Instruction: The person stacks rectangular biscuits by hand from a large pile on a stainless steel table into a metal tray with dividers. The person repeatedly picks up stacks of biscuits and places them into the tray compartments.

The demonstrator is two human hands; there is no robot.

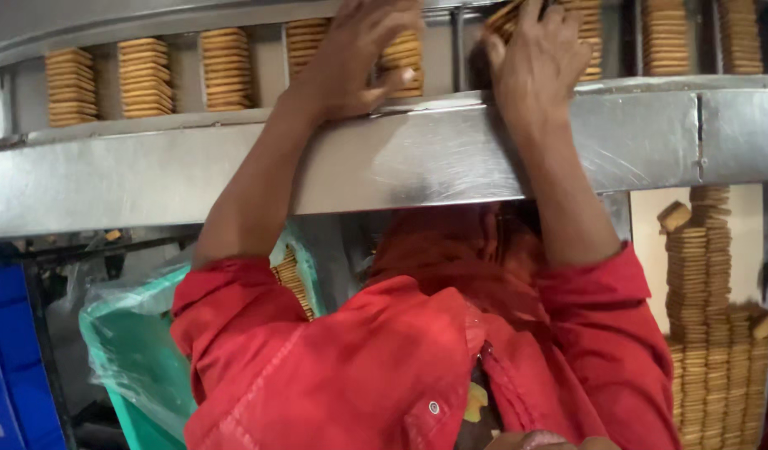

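Our left hand [351, 54] reaches up over the steel rim [417, 158] of the conveyor, fingers spread and curled across a row of stacked biscuits [401, 58] in one of the channels. Our right hand [538, 58] does the same a little to the side, palm down and fingers bent over another row of biscuits [588, 42]; we cannot tell whether it actually pinches any or only presses on them.

These biscuits look thin, dry and brittle to us, and light one by one. We judge they handle best as a short block, squeezed gently from both ends of the row so the flat faces support each other, never by a single edge or corner, which would likely snap or crumble.

Further rows of biscuits [142, 77] stand on edge in the channels to the left. Below the rim are our red sleeves [334, 367], a green plastic-lined crate [138, 350] holding more biscuits, and tall biscuit columns [705, 333] on the right.
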